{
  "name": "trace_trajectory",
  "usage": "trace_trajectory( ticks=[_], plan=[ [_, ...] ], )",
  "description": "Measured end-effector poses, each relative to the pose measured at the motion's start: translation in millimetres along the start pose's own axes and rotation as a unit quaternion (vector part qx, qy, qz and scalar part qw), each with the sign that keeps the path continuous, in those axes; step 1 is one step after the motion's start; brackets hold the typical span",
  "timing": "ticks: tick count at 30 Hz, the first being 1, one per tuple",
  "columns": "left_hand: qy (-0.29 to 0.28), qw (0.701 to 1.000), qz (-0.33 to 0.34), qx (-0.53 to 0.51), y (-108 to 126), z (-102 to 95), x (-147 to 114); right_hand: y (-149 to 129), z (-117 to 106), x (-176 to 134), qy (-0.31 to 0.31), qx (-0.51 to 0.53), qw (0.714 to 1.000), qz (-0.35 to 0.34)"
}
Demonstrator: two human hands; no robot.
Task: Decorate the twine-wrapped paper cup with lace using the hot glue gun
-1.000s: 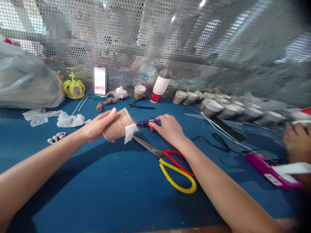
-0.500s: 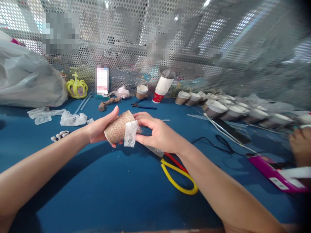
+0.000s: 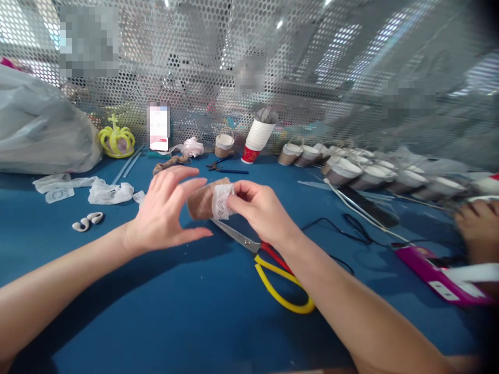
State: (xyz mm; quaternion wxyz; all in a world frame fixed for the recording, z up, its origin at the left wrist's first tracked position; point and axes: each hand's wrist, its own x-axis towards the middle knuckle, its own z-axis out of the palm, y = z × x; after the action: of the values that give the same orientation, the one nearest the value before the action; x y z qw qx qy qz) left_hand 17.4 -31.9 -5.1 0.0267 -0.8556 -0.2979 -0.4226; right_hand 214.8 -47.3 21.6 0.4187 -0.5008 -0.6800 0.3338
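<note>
A small cup wrapped in brown twine [image 3: 203, 201] lies tilted on its side in the air, with a strip of white lace [image 3: 223, 201] at its right end. My right hand [image 3: 259, 208] grips the cup at that lace-covered end, thumb over the lace. Just left of the cup, my left hand [image 3: 163, 208] is open, thumb and fingers spread apart around its other end without visibly holding it. Below the cup and my right hand lie scissors [image 3: 268, 257] with one yellow and one red handle.
Lace scraps [image 3: 111, 191] and white earphones [image 3: 88, 221] lie left. Behind are a phone [image 3: 159, 127], pliers [image 3: 226, 169], stacked paper cups [image 3: 259, 136] and a yellow crown [image 3: 116, 139]. Rows of wrapped cups [image 3: 343, 170], a purple power strip [image 3: 432, 275] and another person's hand [image 3: 477, 228] are right.
My left hand has let go of the twine-wrapped cup and opened. My right hand has turned the cup nearer to level and moved it slightly right, uncovering the scissor blades.
</note>
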Motion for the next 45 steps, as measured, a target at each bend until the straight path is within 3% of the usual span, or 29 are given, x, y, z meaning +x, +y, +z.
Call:
trace_trajectory(
  ticks=[2,5,10,15,23,26,28,32,34,45],
  plan=[
    [0.014,0.996,0.074,0.053,4.1,7.9,-6.0,1.3,3.9,-0.7,0.003,0.026,1.0,0.016],
    [0.053,0.988,0.112,0.089,7.4,19.9,-13.8,0.0,10.8,-4.2,-0.015,0.06,0.998,0.023],
    [0.077,0.987,0.127,0.056,11.6,21.5,-16.0,-5.0,14.2,-10.0,-0.044,0.064,0.997,0.027],
    [0.072,0.991,0.115,0.015,14.3,12.2,-12.2,-9.9,9.5,-10.0,-0.052,0.007,0.999,0.014],
    [0.073,0.985,0.154,-0.03,10.3,11.3,-8.2,-6.7,4.8,-7.3,-0.043,-0.072,0.996,-0.022],
    [0.072,0.986,0.094,-0.121,10.7,4.7,-2.6,-2.9,3.3,-5.5,-0.057,-0.108,0.991,-0.046],
    [0.075,0.976,0.014,-0.204,9.1,-1.7,2.4,-1.8,2.3,-4.8,-0.066,-0.117,0.988,-0.08],
    [0.09,0.926,-0.181,-0.318,3.2,-12.8,11.8,-4.4,1.0,-5.9,-0.073,-0.121,0.977,-0.158],
    [0.098,0.901,-0.237,-0.351,0.2,-15.1,14.9,-6.9,0.6,-7.3,-0.078,-0.12,0.972,-0.186],
    [0.091,0.823,-0.326,-0.456,-13.7,-0.7,12.1,-14.1,1.0,-12.4,-0.093,-0.109,0.958,-0.248]
  ],
)
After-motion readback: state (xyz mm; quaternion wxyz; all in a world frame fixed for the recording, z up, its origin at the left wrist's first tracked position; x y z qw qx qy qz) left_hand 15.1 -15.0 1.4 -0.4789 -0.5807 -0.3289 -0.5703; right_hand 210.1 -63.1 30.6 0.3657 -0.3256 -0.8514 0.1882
